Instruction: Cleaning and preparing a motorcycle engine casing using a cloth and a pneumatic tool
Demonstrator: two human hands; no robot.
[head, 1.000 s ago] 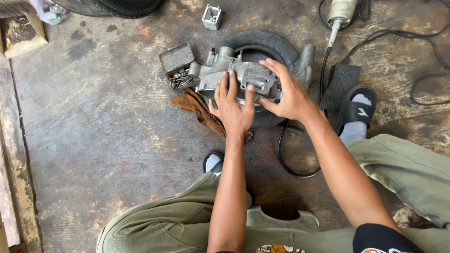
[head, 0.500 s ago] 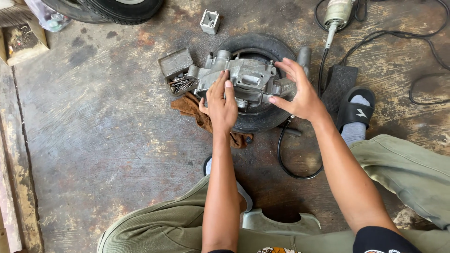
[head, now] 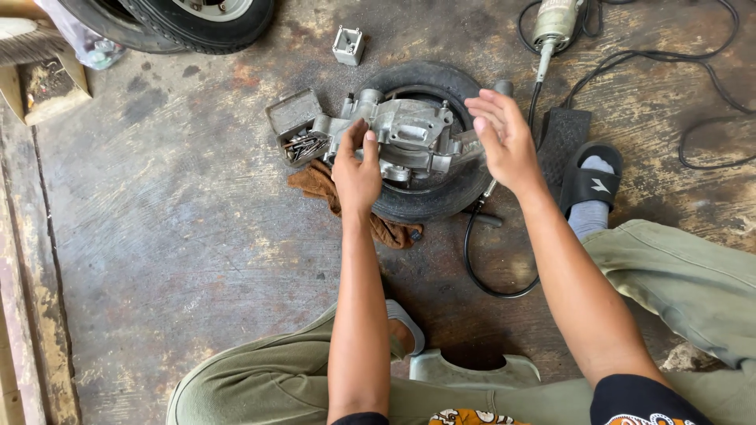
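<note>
A grey cast-metal engine casing (head: 409,134) lies across a small black tyre (head: 425,197) on the concrete floor. My left hand (head: 356,171) grips the casing's near left edge, fingers curled over it. My right hand (head: 504,138) hovers just right of the casing, fingers spread, holding nothing. A brown rag (head: 339,197) lies under and beside the tyre, partly hidden by my left hand.
A small metal tray of bolts (head: 295,130) sits left of the casing. A little metal block (head: 348,45) lies beyond. A corded power tool (head: 551,24) with black cable (head: 488,267), a foot pedal (head: 563,138), a larger tyre (head: 197,20) and wooden blocks (head: 47,86) surround the spot.
My right hand has let go of the casing and lifted off to the right with fingers spread. My left hand slid to the casing's left edge.
</note>
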